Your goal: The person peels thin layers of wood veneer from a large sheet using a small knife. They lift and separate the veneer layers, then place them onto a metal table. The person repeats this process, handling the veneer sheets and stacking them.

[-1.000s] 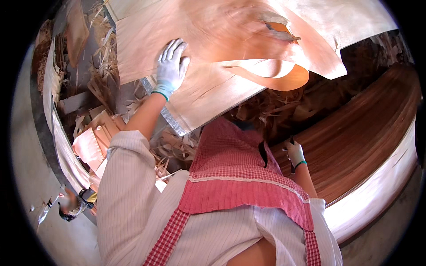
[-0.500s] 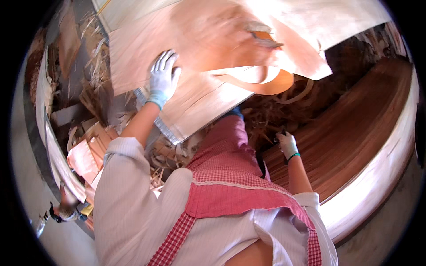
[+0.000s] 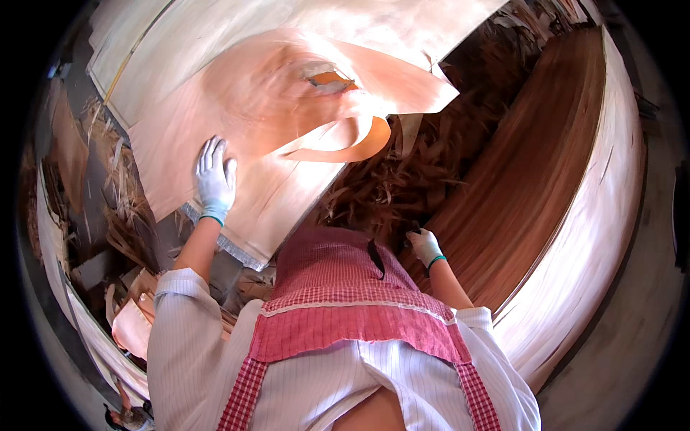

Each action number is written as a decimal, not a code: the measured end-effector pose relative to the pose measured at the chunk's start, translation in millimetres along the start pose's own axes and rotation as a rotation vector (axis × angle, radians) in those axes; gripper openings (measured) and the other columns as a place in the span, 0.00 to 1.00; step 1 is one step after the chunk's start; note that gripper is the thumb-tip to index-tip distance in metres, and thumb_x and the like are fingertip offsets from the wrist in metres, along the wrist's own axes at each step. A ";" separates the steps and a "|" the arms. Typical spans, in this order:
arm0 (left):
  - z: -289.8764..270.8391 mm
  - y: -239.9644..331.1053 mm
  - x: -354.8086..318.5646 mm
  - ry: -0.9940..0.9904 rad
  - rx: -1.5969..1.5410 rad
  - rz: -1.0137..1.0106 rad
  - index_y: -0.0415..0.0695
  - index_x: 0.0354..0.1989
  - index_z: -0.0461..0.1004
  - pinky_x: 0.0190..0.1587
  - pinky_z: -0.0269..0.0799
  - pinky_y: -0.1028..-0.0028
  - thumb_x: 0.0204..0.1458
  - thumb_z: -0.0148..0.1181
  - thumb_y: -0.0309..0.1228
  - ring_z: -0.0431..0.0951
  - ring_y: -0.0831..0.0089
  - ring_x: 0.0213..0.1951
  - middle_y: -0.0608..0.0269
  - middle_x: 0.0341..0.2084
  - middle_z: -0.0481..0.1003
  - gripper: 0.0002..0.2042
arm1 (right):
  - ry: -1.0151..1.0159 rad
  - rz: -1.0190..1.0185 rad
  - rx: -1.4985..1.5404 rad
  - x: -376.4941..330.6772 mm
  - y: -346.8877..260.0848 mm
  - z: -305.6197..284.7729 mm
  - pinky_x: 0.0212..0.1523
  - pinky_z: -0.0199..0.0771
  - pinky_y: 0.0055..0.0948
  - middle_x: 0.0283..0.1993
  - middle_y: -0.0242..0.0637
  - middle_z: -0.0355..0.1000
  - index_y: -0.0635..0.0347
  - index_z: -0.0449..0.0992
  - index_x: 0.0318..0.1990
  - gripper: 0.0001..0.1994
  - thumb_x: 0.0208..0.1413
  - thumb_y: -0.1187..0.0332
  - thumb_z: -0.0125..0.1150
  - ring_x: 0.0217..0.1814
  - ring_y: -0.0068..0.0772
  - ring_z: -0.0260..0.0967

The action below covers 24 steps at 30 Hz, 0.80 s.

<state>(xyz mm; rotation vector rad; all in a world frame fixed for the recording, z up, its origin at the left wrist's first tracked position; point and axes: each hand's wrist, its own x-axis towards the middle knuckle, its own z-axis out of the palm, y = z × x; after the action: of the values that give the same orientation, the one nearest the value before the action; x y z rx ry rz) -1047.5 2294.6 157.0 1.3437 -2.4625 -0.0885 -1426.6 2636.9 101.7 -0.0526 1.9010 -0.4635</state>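
My left hand [image 3: 215,181], in a white glove with a teal cuff, rests flat with fingers stretched on a thin pinkish wood veneer sheet [image 3: 172,140]. A ragged hole [image 3: 330,80] breaks that sheet, and a curled orange-brown flap [image 3: 370,147] bends up from its near edge. Under it lies a paler sheet [image 3: 266,208] with a grey fringed end. My gloved right hand [image 3: 425,246] is low beside the tall veneer stack [image 3: 532,165], its fingers curled around something small and dark that I cannot make out.
Shredded veneer strips [image 3: 388,176] fill the gap between the sheets and the stack. More scraps [image 3: 126,223] lie at the left, near a pinkish offcut [image 3: 131,323]. Large pale sheets [image 3: 144,50] spread at the back. Another person [image 3: 129,415] shows at the lower left edge.
The whole view has shifted, so the sheets and stack sit further left. My left hand stays flat on the veneer; my right hand remains low by the stack, fingers still curled.
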 end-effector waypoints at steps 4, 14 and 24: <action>0.5 -0.2 -0.7 0.007 0.002 0.017 0.39 0.55 0.67 0.64 0.53 0.60 0.55 0.52 0.34 0.61 0.55 0.61 0.51 0.58 0.65 0.20 | 0.056 -0.010 0.077 -2.5 29.0 3.7 0.19 0.61 0.28 0.22 0.32 0.68 0.63 0.74 0.37 0.12 0.54 0.63 0.56 0.18 0.26 0.62; 8.1 -0.1 -6.5 0.052 -0.032 0.050 0.40 0.54 0.68 0.64 0.54 0.59 0.55 0.51 0.35 0.62 0.54 0.61 0.51 0.57 0.66 0.19 | 0.061 0.007 0.146 -10.2 74.5 36.4 0.19 0.60 0.30 0.21 0.31 0.65 0.62 0.73 0.37 0.10 0.54 0.65 0.56 0.17 0.27 0.60; 2.5 2.3 -3.4 0.017 -0.030 0.005 0.39 0.54 0.67 0.64 0.54 0.58 0.54 0.53 0.32 0.62 0.54 0.61 0.51 0.57 0.66 0.19 | 0.079 -0.118 0.087 8.9 -4.8 -36.8 0.24 0.64 0.27 0.25 0.32 0.69 0.63 0.75 0.40 0.13 0.54 0.63 0.56 0.22 0.23 0.63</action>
<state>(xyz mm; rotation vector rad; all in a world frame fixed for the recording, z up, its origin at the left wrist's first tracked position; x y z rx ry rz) -1048.4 2298.4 154.2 1.3200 -2.4412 -0.1114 -1464.2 2641.0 106.5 -0.0912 1.9604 -0.6359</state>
